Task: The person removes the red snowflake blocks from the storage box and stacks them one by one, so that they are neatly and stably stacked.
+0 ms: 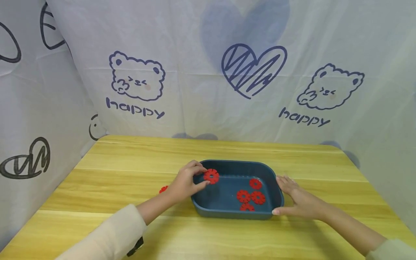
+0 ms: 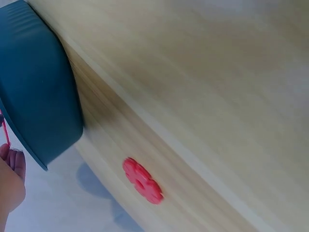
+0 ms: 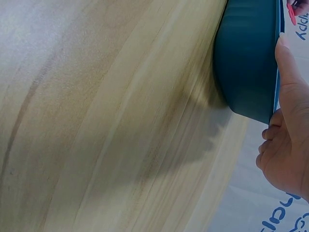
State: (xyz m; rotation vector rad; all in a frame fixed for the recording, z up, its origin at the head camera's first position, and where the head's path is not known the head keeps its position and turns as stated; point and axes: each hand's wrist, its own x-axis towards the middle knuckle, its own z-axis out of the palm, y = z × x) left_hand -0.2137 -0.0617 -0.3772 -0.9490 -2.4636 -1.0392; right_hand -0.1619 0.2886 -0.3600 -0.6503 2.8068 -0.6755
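Note:
Over the left end of a dark blue plastic bin [image 1: 227,215], my left hand [image 1: 186,182] pinches a red notched plastic disc [image 1: 211,176] between thumb and fingers. Several similar red notched discs [image 1: 258,198] lie on the bin's floor toward the right, some overlapping. At the bin's right end, my right hand [image 1: 302,200] holds the rim, thumb at the front corner and fingers farther back. The right wrist view shows the thumb [image 3: 288,63] along the rim. Another red disc [image 2: 142,180] lies on the table left of the bin, partly hidden by the left forearm in the head view.
The bin stands on a wood-grain table [image 1: 136,159]. White cloth [image 1: 191,97] with printed bears and hearts hangs behind it and at the sides. A small black object [image 1: 135,246] shows beside the left sleeve near the front.

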